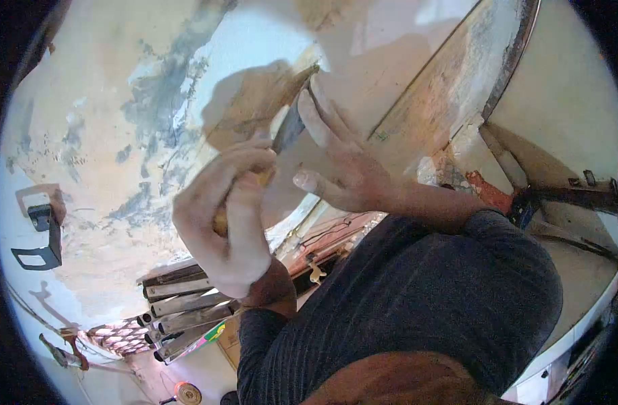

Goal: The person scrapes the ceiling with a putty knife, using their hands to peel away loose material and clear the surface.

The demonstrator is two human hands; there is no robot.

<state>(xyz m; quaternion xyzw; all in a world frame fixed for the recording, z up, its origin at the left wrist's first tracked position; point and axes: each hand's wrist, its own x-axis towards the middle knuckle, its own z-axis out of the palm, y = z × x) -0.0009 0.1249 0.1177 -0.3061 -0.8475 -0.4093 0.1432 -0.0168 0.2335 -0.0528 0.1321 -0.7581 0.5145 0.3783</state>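
My left hand (pixel 224 216) is wrapped round the yellow handle (pixel 220 221) of a scraper. Its grey metal blade (pixel 292 127) points up and to the right, with the tip close to the patchy wall (pixel 255 98); whether it touches is hard to make out. My right hand (pixel 346 152) has its fingers stretched out along the blade, and its thumb stands apart to the left. A whitish film covers much of my left hand. Shadows of both hands fall on the wall around the blade.
Grey stains and peeled patches mark the wall. A black rectangular fixture (pixel 45 236) sticks out at the far left. Below stand several metal rails (pixel 187 300), like a folded ladder. A round brown object (pixel 187 393) lies at the bottom. An orange-red thing (pixel 490 192) is at the right.
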